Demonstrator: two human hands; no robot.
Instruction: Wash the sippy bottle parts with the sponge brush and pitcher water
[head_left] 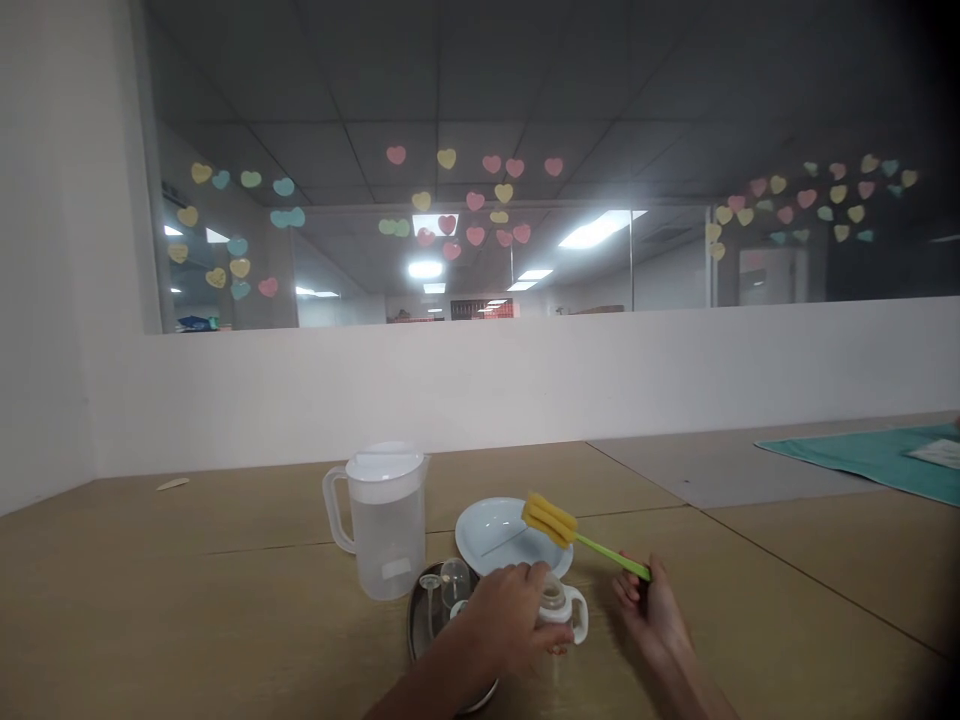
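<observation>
Head view, bottle [555, 613]: in left hand's [504, 615] grip — mouth up, near tray [412, 625] and plate [466, 535].
Brush [551, 520]: right hand [660, 612] closed on handle end, sponge raised.
Jug [388, 535]: upright, beside tray.
Risk: loose grip could tip bottle; long handle could swing sponge into bottle's rim.

On the worktop [247, 600], the pitcher [388, 530] stands left of the plate [480, 530], behind the tray [415, 620]. The cloth [870, 455] lies at the worktop's right, toward its far edge.
</observation>
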